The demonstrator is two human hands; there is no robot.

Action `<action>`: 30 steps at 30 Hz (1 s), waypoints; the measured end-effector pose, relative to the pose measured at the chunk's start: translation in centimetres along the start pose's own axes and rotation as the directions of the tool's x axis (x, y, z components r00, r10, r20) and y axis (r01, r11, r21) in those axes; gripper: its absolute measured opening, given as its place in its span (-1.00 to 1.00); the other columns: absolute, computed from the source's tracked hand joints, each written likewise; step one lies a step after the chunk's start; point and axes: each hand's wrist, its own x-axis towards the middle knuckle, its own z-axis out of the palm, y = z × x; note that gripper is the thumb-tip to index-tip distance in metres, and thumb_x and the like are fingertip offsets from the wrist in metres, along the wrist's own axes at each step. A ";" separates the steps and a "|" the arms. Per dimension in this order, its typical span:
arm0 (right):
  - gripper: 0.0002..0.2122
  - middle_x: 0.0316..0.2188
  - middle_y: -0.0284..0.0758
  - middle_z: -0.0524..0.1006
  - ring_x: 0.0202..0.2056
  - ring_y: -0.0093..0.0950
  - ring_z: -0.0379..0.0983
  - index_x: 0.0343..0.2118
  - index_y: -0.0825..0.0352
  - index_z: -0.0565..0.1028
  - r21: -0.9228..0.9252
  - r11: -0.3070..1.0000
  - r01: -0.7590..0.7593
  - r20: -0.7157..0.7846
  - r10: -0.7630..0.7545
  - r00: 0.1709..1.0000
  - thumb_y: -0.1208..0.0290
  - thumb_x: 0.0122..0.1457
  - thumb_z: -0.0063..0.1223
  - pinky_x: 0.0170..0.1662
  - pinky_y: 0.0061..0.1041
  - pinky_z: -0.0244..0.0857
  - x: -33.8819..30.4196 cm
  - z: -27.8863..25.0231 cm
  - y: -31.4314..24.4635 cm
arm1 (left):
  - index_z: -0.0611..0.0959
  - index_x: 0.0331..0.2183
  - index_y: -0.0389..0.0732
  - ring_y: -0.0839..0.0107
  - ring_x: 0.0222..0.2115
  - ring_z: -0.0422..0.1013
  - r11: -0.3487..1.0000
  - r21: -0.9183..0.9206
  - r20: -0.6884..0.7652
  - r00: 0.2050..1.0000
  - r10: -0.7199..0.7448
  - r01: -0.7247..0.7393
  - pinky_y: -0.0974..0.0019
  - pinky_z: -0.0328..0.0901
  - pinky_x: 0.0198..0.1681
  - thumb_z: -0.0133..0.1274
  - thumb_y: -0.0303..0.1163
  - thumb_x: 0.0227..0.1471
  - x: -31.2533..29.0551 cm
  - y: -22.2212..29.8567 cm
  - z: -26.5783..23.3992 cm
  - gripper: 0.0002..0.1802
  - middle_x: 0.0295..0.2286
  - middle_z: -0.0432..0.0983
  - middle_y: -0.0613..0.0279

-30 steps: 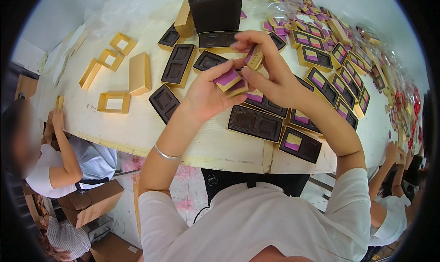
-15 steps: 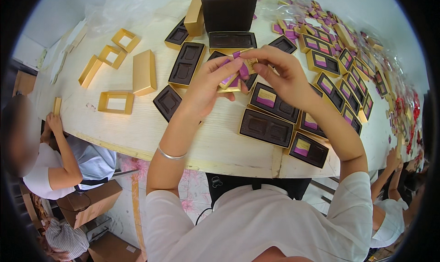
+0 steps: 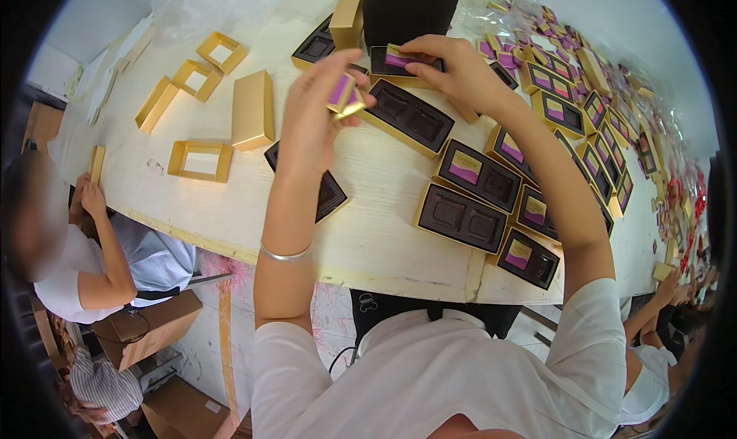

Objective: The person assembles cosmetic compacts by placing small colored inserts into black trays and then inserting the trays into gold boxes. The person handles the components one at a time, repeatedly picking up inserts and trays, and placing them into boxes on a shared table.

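My left hand (image 3: 309, 120) is raised, its fingers curled around a few purple-and-gold wrapped chocolates (image 3: 343, 93). Further right and away from me, my right hand (image 3: 463, 69) pinches one wrapped chocolate (image 3: 399, 57) between thumb and fingers. That piece is at the dark tray of a gold box (image 3: 395, 75); whether it rests in the tray I cannot tell. Just nearer lies a long gold box with two bare dark compartments (image 3: 411, 116). Below my right forearm sits a box (image 3: 474, 174) with one chocolate in its left compartment, beside another whose dark tray (image 3: 461, 218) holds none.
Gold sleeves (image 3: 199, 161) and a closed gold box (image 3: 252, 110) lie on the left. A stack of dark trays (image 3: 409, 13) stands at the back. Part-filled boxes (image 3: 563, 114) and a heap of wrapped chocolates (image 3: 530, 36) cover the right. Other people sit at both sides.
My hands have come apart. My right hand has carried one chocolate away to the far box, while my left hand has drawn left with the others. The whole view has shifted slightly.
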 end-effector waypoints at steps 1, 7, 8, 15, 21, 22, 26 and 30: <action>-0.77 -0.36 -0.24 0.48 -0.25 -0.26 0.38 -0.26 0.40 0.48 -0.087 0.992 0.088 0.005 -0.088 0.996 0.45 -0.01 0.07 -0.17 -0.41 0.28 0.4 0.8 2.4 | 0.54 -0.20 -0.22 0.54 -0.49 0.44 0.998 -0.057 -0.008 1.000 0.025 -0.025 0.61 0.18 -0.65 -0.09 -0.20 0.07 0.2 0.2 -0.3 -0.66 -0.48 0.46 0.33; -0.82 -0.26 -0.20 0.43 -0.24 -0.27 0.37 -0.34 0.36 0.55 -0.153 0.983 0.100 -0.001 -0.102 0.995 0.45 -0.04 0.10 -0.16 -0.43 0.26 1.7 3.9 4.5 | 0.52 -0.22 -0.25 0.50 -0.48 0.44 0.977 -0.204 -0.046 0.998 0.052 -0.060 0.58 0.21 -0.63 -0.10 -0.25 0.09 0.2 0.1 -1.3 -0.70 -0.46 0.47 0.31; -0.82 -0.24 -0.20 0.41 -0.24 -0.28 0.37 -0.34 0.35 0.55 -0.094 0.996 -0.002 0.028 0.005 1.000 0.45 -0.05 0.11 -0.18 -0.45 0.26 2.0 3.9 4.6 | 0.51 -0.22 -0.25 0.50 -0.48 0.45 0.977 -0.204 -0.056 0.997 0.055 -0.065 0.58 0.21 -0.63 -0.10 -0.25 0.09 0.2 0.1 -1.3 -0.70 -0.45 0.47 0.30; -0.86 -0.62 -0.29 0.46 -0.53 -0.34 0.40 -0.45 0.33 0.52 0.098 0.941 -0.323 0.100 0.314 0.944 0.45 -0.13 0.14 -0.36 -0.46 0.29 3.9 5.2 5.3 | 0.50 -0.25 -0.22 0.43 -0.47 0.47 0.983 -0.181 0.000 1.000 0.028 -0.027 0.52 0.27 -0.59 -0.22 -0.11 0.13 0.4 -0.2 -1.0 -0.61 -0.45 0.49 0.25; -0.85 -0.51 -0.38 0.40 -0.50 -0.56 0.28 -0.39 0.31 0.50 0.028 0.984 -0.173 -0.014 0.174 0.985 0.45 -0.08 0.12 -0.43 -0.58 0.18 3.5 4.0 3.3 | 0.46 -0.19 -0.21 0.42 -0.46 0.46 0.990 -0.141 0.092 0.996 -0.005 0.018 0.54 0.26 -0.63 -0.37 0.08 0.14 0.4 -0.7 -1.0 -0.44 -0.46 0.49 0.24; -0.84 -0.48 -0.41 0.37 -0.49 -0.65 0.22 -0.35 0.30 0.50 0.025 0.995 -0.097 -0.075 0.099 0.992 0.48 -0.05 0.10 -0.45 -0.63 0.13 3.1 3.4 1.8 | 0.45 -0.19 -0.21 0.42 -0.46 0.46 0.993 -0.114 0.082 0.997 -0.010 0.019 0.53 0.26 -0.63 -0.40 0.10 0.14 0.4 -0.9 -1.0 -0.42 -0.46 0.49 0.23; -0.63 -0.30 -0.34 0.37 -0.38 -0.51 0.30 -0.15 0.29 0.43 0.255 0.943 0.214 -0.065 -0.203 0.977 0.46 -0.10 0.19 -0.32 -0.58 0.22 0.9 2.4 -5.0 | 0.41 -0.20 -0.17 0.46 -0.48 0.45 0.999 -0.041 0.054 0.998 -0.017 0.019 0.48 0.32 -0.58 -0.48 0.15 0.14 0.4 -1.2 -0.4 -0.39 -0.45 0.48 0.22; -0.78 -0.42 -0.29 0.45 -0.43 -0.50 0.40 -0.30 0.41 0.47 0.148 0.954 0.261 -0.242 -0.221 0.945 0.50 -0.06 0.12 -0.36 -0.58 0.27 0.8 4.0 -4.8 | 0.41 -0.19 -0.17 0.46 -0.47 0.45 0.999 -0.014 0.064 0.997 -0.034 0.035 0.47 0.32 -0.56 -0.48 0.17 0.13 0.4 -1.1 -0.2 -0.37 -0.39 0.46 0.23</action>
